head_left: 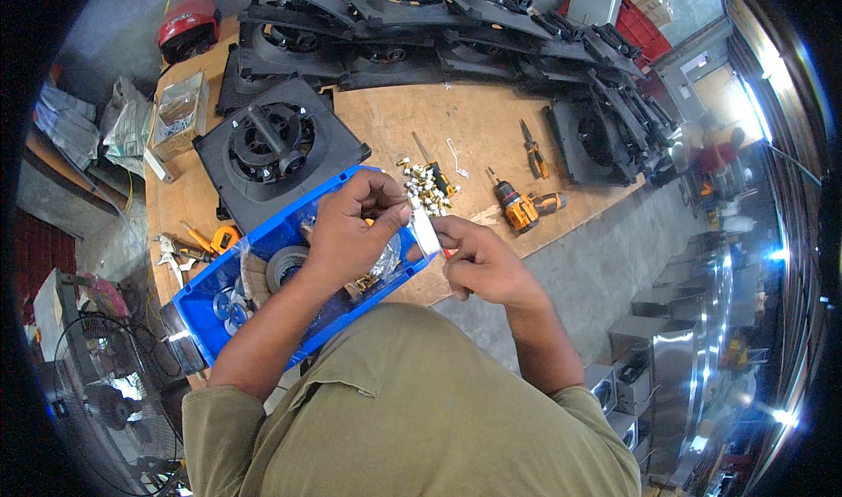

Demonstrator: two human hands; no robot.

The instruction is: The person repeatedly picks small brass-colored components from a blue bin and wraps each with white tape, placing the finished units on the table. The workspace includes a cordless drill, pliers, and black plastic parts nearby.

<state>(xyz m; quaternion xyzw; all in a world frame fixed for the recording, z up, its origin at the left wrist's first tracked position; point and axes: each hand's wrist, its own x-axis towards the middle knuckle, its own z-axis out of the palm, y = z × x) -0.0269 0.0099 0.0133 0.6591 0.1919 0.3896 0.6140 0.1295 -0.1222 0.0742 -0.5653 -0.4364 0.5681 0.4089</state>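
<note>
My left hand (355, 225) is over the blue bin (203, 308), thumb and fingers pinched together by the upper end of a white strip-like piece (424, 232); what they pinch is too small to make out. My right hand (481, 260) has its fingers curled at the lower part of that white piece, at the bin's right end. A bit of red shows by its fingers. Inside the bin lie metal discs (231, 307), a round grey ring (286, 267) and a clear plastic bag (386, 260), partly hidden by my left arm. Small brass fittings (427, 185) are heaped just beyond my hands.
A black square plastic frame (281, 146) lies beyond the bin; more are stacked along the back. A cordless drill (522, 207), pliers (533, 150) and a screwdriver (431, 165) lie to the right. A tape measure (224, 238) and an open box (180, 111) are at left.
</note>
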